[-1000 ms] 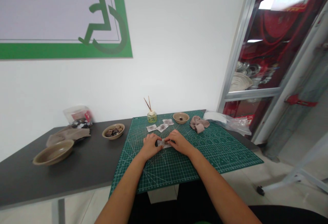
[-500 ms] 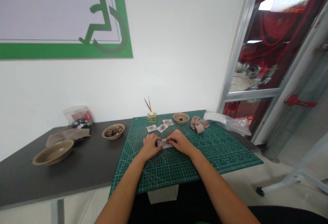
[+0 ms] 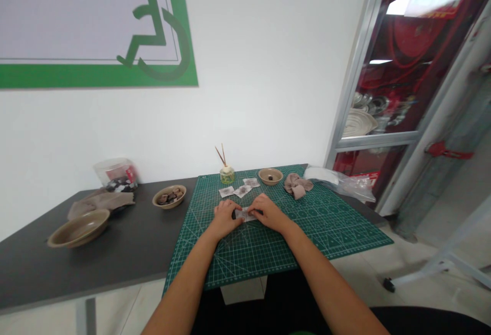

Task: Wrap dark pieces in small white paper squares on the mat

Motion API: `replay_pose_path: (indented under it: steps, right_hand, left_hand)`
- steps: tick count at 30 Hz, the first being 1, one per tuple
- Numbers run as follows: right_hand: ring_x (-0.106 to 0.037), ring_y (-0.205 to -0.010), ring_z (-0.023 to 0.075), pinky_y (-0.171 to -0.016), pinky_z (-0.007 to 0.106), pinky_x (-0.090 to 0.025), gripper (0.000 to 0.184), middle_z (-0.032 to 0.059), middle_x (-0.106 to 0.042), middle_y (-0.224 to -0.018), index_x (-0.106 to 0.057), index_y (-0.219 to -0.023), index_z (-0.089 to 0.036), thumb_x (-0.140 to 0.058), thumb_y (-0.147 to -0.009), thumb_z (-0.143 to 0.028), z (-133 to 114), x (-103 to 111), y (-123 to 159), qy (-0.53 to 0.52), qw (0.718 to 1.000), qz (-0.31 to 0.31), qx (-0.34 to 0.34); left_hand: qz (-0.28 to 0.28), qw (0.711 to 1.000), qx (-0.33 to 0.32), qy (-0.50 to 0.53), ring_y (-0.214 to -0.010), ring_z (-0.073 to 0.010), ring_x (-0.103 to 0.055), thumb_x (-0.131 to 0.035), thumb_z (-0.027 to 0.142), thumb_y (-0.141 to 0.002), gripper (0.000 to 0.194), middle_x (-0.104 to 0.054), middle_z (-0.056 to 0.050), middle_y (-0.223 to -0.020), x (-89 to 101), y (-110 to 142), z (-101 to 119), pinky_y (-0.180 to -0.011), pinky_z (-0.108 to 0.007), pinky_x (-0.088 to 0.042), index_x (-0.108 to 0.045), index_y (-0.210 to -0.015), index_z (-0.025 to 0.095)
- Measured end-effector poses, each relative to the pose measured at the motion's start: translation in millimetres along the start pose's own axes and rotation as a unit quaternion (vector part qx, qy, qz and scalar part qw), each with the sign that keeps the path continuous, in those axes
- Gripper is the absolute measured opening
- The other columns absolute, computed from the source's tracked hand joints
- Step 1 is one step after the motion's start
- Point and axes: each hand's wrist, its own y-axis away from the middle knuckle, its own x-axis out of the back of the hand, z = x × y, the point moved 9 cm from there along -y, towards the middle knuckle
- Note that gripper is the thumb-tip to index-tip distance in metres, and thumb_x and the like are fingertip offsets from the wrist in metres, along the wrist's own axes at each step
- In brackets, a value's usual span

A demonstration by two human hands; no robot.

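Observation:
My left hand [image 3: 226, 218] rests on the green cutting mat [image 3: 264, 255], its thumb and fingers closed at the left edge of a small pale paper piece [image 3: 249, 217]. From the other side my right hand [image 3: 270, 214] reaches over the same paper, fingertips pressed together on its surface. Whatever may sit under those right fingertips is hidden. Just beyond the hands lie a few small paper cards [image 3: 243, 191] with dark printed patterns.
Left of the mat stands a bowl of dark brown blocks [image 3: 170, 197], with a wider bowl [image 3: 80, 228], cloth [image 3: 102, 203] and clear tub [image 3: 116, 175] further left. Behind are a reed diffuser [image 3: 227, 174], small bowl [image 3: 270, 176], crumpled cloth [image 3: 297, 186] and plastic bag [image 3: 345, 183].
My right fingers have shifted slightly left over the paper, and the dark spot seen by them before is now covered. My left hand keeps its place.

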Motion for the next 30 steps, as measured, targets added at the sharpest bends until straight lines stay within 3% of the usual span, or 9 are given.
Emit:
replay_pose_path:
  steps: [22,30]
  right_hand:
    - [-0.049,-0.083,0.0172,-0.079,0.033,-0.040,0.028,0.0042,-0.057,-0.080,-0.069,-0.094,-0.020,-0.049,-0.083,-0.003,-2.2,-6.0,-2.7,0.012,1.000,-0.012,-0.006]
    - [-0.051,-0.083,0.0176,-0.081,0.033,-0.041,0.019,0.0043,-0.062,-0.081,-0.068,-0.089,-0.017,-0.057,-0.079,-0.005,0.4,-1.7,-1.6,0.002,1.000,-0.012,-0.025]
  left_hand:
    - [-0.002,1.000,0.001,-0.007,-0.106,-0.0230,-0.045,-0.059,0.033,-0.075,0.024,-0.057,-0.002,-0.108,-1.5,-1.3,-1.6,-0.088,-0.037,-0.032,-0.061,-0.098,0.025]
    - [-0.002,1.000,0.000,-0.001,-0.106,-0.0228,-0.045,-0.059,0.032,-0.075,0.024,-0.057,-0.002,-0.107,-1.2,-1.2,-1.3,-0.087,-0.037,-0.032,-0.062,-0.097,0.025]
